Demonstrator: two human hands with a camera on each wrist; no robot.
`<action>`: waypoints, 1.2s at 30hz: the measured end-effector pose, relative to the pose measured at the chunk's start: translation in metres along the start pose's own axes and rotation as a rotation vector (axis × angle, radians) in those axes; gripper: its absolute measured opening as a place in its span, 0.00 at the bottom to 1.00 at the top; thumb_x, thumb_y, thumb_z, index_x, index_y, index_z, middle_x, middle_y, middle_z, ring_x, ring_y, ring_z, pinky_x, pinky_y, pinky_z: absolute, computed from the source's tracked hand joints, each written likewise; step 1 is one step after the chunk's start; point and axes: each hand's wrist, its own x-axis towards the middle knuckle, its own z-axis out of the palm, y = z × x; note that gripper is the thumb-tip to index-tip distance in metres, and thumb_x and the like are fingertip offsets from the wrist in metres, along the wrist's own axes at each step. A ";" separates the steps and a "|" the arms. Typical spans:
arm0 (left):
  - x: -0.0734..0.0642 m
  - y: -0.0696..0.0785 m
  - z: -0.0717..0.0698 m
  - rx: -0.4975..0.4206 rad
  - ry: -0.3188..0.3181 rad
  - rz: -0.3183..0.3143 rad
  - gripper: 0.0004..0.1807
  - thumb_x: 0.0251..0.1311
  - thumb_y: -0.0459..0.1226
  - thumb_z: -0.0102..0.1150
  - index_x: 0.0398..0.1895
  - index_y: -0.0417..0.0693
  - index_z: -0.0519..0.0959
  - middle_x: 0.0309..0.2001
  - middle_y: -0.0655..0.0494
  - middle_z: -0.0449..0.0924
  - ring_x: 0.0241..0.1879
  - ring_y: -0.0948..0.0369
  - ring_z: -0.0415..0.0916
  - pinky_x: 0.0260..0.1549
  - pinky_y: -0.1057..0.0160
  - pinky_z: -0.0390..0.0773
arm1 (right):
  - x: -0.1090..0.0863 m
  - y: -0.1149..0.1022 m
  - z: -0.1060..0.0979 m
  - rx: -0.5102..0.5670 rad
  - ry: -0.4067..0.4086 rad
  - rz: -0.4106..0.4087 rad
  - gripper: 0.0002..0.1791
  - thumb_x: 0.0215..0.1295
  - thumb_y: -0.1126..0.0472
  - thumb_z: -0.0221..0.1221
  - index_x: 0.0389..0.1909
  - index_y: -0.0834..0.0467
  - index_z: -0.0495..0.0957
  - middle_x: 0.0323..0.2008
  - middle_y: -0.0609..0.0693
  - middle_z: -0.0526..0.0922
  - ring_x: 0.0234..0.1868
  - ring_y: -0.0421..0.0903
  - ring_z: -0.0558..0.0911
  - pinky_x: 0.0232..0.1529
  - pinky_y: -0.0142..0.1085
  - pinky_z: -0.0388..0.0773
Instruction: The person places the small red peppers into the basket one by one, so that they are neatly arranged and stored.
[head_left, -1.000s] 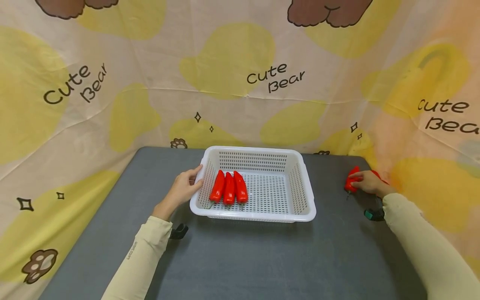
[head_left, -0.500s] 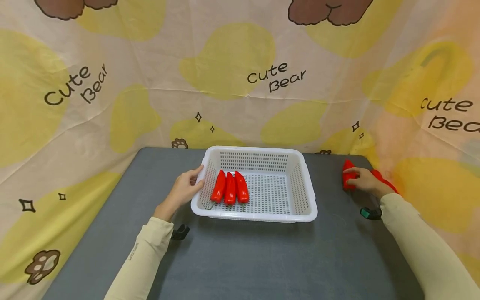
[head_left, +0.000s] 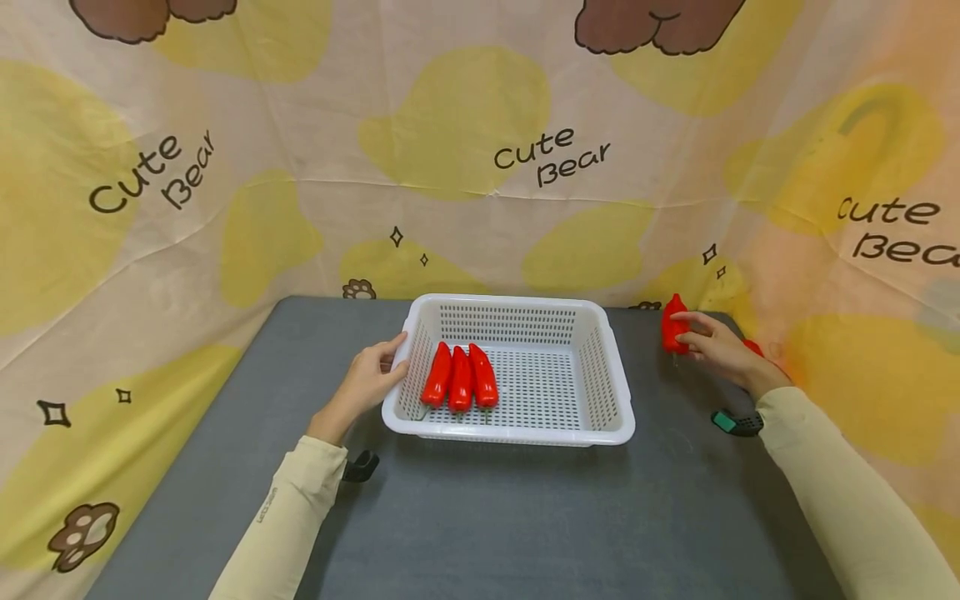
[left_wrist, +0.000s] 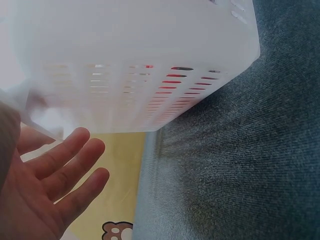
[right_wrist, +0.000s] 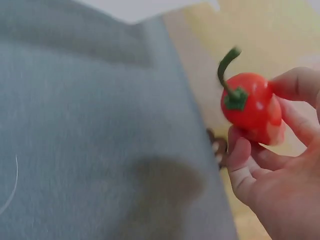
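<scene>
A white perforated plastic basket stands mid-table, with three red peppers side by side in its left part. My left hand grips the basket's left rim, the thumb over the edge. In the left wrist view, several fingers spread outside the basket wall. At the far right, my right hand pinches another red pepper, tip pointing away. The right wrist view shows this red pepper held above the table, green stem toward the camera.
More red shows behind the right hand, mostly hidden. The grey table is bounded by a printed cloth at the back and sides. Each wrist carries a dark camera mount.
My right hand has lifted the red pepper from the table's right side and moved it leftward and up in the head view. The left hand and the basket stay put.
</scene>
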 end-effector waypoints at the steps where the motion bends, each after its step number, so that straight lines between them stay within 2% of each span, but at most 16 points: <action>1: 0.000 0.000 0.000 0.000 -0.005 -0.004 0.32 0.67 0.37 0.55 0.74 0.40 0.66 0.59 0.32 0.78 0.48 0.43 0.84 0.49 0.46 0.86 | 0.000 -0.004 0.002 0.018 0.004 -0.005 0.31 0.78 0.53 0.51 0.75 0.58 0.56 0.55 0.44 0.71 0.41 0.34 0.76 0.45 0.25 0.78; 3: 0.000 0.001 -0.001 -0.001 -0.009 -0.011 0.32 0.68 0.37 0.55 0.74 0.41 0.65 0.59 0.33 0.78 0.48 0.43 0.84 0.49 0.46 0.86 | 0.001 -0.013 0.006 0.041 0.006 -0.019 0.31 0.78 0.51 0.51 0.74 0.58 0.56 0.55 0.44 0.70 0.43 0.33 0.77 0.47 0.24 0.78; 8: 0.000 0.002 -0.001 0.006 -0.006 -0.005 0.32 0.68 0.37 0.56 0.74 0.41 0.66 0.59 0.33 0.79 0.47 0.44 0.84 0.48 0.46 0.86 | 0.002 -0.036 0.016 0.060 -0.005 -0.052 0.29 0.77 0.51 0.52 0.72 0.57 0.57 0.60 0.51 0.67 0.47 0.31 0.77 0.49 0.23 0.79; 13: 0.002 0.005 -0.002 0.006 -0.014 -0.002 0.32 0.68 0.37 0.55 0.74 0.40 0.65 0.59 0.32 0.78 0.48 0.43 0.84 0.48 0.46 0.86 | 0.002 -0.056 0.028 0.056 -0.026 -0.080 0.28 0.77 0.54 0.51 0.72 0.57 0.58 0.60 0.55 0.68 0.47 0.33 0.77 0.49 0.24 0.79; 19: 0.002 0.005 -0.003 0.007 -0.019 -0.004 0.32 0.68 0.37 0.55 0.74 0.40 0.65 0.58 0.32 0.79 0.48 0.43 0.84 0.48 0.46 0.86 | 0.004 -0.079 0.043 0.078 -0.063 -0.093 0.31 0.78 0.55 0.50 0.75 0.58 0.54 0.66 0.62 0.64 0.48 0.36 0.77 0.48 0.25 0.77; 27: 0.000 0.002 -0.002 0.013 -0.019 -0.016 0.32 0.68 0.37 0.55 0.75 0.40 0.64 0.59 0.32 0.79 0.49 0.42 0.83 0.48 0.46 0.86 | 0.012 -0.104 0.073 0.091 -0.122 -0.114 0.31 0.78 0.57 0.50 0.76 0.57 0.52 0.75 0.66 0.57 0.61 0.55 0.69 0.52 0.29 0.76; 32: 0.001 0.002 -0.002 0.007 -0.023 -0.003 0.32 0.68 0.36 0.55 0.74 0.40 0.65 0.60 0.32 0.78 0.50 0.42 0.83 0.49 0.45 0.86 | 0.020 -0.113 0.093 0.100 -0.167 -0.133 0.30 0.78 0.57 0.51 0.76 0.56 0.55 0.75 0.65 0.59 0.62 0.57 0.70 0.56 0.38 0.76; 36: 0.002 0.001 -0.001 0.009 -0.016 0.005 0.31 0.68 0.36 0.56 0.74 0.39 0.65 0.60 0.31 0.78 0.49 0.41 0.84 0.49 0.45 0.85 | 0.026 -0.119 0.106 0.122 -0.184 -0.133 0.30 0.77 0.58 0.51 0.76 0.53 0.56 0.75 0.64 0.61 0.62 0.58 0.72 0.55 0.38 0.77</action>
